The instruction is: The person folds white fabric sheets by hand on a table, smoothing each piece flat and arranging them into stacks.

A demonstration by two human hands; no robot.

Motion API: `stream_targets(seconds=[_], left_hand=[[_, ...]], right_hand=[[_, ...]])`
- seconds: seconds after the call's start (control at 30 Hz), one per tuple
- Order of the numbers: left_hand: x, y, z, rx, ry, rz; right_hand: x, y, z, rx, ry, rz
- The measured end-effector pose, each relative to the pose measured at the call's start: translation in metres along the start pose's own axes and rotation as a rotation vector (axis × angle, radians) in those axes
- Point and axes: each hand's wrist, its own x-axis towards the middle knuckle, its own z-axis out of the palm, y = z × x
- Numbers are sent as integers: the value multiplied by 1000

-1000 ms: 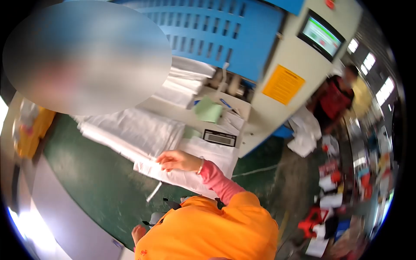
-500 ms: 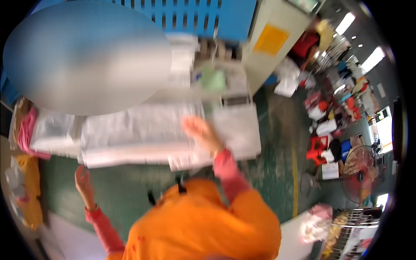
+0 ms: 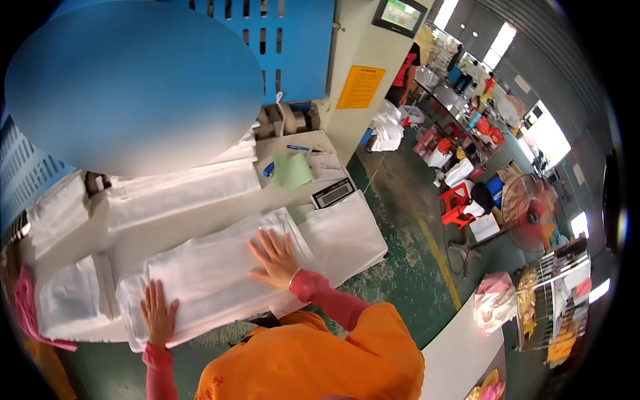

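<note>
A flat stack of white plastic sheets or bags (image 3: 213, 260) lies along the front of the work table. Flat on its left end, fingers spread, rests my left hand (image 3: 159, 315). My right hand (image 3: 275, 260) presses on the stack's right part with its fingers fanned out. Neither hand grips anything. Right of the stack are more white sheets (image 3: 347, 233) and a small black-framed digital display (image 3: 333, 193). Behind it lies another white pile (image 3: 187, 197), partly hidden by a blurred oval.
A green cloth or paper piece (image 3: 292, 170) and a blue pen (image 3: 300, 147) lie at the back. Pink cord (image 3: 27, 310) hangs at the left edge. A machine with a screen (image 3: 400, 15) stands behind. A red stool (image 3: 455, 205) and fan (image 3: 531, 215) are rightward.
My left hand has come from beside the table onto the stack's left end. My right hand now lies flat on the stack. The view has shifted and sharpened.
</note>
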Motion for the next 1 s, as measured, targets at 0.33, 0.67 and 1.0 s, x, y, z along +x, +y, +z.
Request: stream_targets(seconds=[0.33,0.67,1.0], left_hand=[[49,-75,-19,106,-56,-165],[251,-215,24,-1555,8,-563],[295,-175,25,-1646,242,-598]], right_hand=[[3,19,-1,0,-5,252],[77,61,-3,1306,308,579],[192,104,93,2136,458,1431]])
